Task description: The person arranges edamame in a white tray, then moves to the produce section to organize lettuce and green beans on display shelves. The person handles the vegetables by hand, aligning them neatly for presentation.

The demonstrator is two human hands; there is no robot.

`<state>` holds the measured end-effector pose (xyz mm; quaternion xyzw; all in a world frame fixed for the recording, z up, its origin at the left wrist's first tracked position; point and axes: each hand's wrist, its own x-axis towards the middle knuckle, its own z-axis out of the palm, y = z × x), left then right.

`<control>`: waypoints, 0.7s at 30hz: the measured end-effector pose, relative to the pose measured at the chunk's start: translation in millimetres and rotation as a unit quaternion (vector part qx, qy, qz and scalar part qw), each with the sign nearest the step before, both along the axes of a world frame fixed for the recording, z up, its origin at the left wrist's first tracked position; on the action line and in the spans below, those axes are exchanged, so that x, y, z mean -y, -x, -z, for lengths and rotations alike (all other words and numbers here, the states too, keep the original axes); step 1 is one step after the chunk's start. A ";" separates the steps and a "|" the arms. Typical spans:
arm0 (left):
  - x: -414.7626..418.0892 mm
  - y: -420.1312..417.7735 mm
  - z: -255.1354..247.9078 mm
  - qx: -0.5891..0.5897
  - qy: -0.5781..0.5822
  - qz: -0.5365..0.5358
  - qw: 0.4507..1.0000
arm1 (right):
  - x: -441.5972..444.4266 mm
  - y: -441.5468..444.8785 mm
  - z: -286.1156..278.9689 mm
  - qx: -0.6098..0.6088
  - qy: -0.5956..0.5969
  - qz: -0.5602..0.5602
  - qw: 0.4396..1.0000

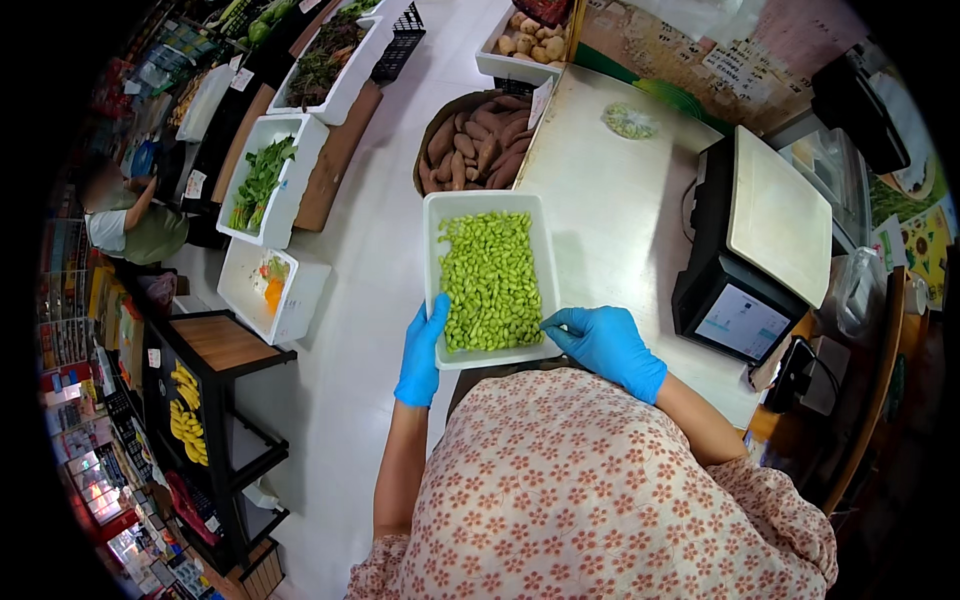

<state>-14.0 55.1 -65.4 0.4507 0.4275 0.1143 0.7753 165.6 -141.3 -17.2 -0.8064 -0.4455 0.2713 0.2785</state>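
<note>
In front of my body is a white plastic tray holding a layer of shelled green beans. Gloved in blue, my left hand grips the tray's left wall, its thumb over the rim. My right hand, in a matching glove, is at the near right corner, thumb and fingertips pinched together at the rim. Whether those fingertips hold a bean or the tray's edge cannot be made out. The beans lie thinner towards the tray's far left corner, where white bottom shows.
A pale counter extends to the right, bearing a bag of green beans and a weighing scale with a lit screen. Sweet potatoes fill a box beyond the tray. Foam boxes of vegetables line the left; a person stands there.
</note>
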 end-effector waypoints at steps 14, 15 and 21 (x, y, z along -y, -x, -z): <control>8.6 -23.2 -18.0 0.005 -0.013 0.042 0.999 | -22.6 5.1 8.2 0.067 0.091 -0.204 0.972; 10.1 -24.0 -18.7 0.003 -0.009 0.044 0.999 | -27.7 4.5 12.1 0.073 0.085 -0.209 0.972; 14.9 -23.9 -20.0 0.005 -0.009 0.040 0.999 | -39.9 -21.6 -5.0 0.135 0.079 -0.070 0.985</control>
